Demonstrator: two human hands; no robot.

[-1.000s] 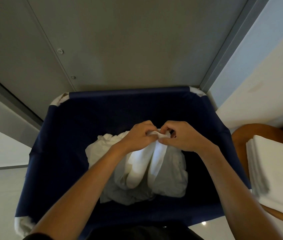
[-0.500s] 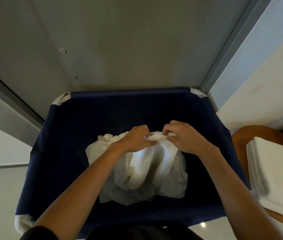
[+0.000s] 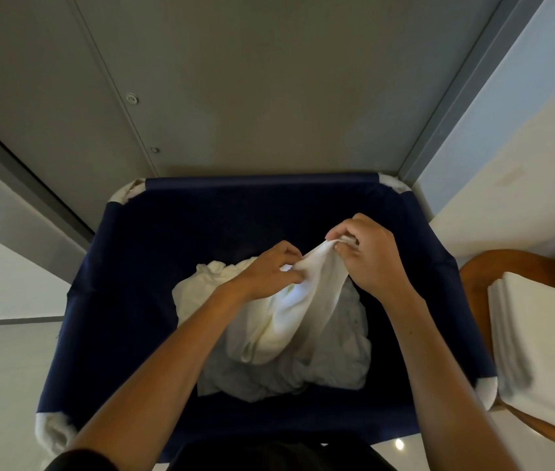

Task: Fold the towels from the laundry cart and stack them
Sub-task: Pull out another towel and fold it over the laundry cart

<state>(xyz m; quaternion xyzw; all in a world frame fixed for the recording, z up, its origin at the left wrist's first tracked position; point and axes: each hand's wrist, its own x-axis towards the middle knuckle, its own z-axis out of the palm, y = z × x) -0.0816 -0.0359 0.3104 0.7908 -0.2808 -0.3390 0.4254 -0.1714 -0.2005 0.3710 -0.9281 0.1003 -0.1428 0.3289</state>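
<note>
A navy fabric laundry cart fills the middle of the view. A heap of crumpled white towels lies at its bottom. Above the heap hangs one white towel, lifted by its top edge. My left hand pinches that edge at its lower left. My right hand grips the edge higher up and to the right. The towel's lower part sags onto the heap. A stack of folded white towels lies on a wooden seat at the right.
The wooden seat stands close beside the cart's right rim. A grey panelled wall rises just behind the cart. A pale wall is at the right, and light floor lies at the left.
My hands have drawn apart along the towel's edge. The right hand has risen up and to the right, and the towel has spread wider between them.
</note>
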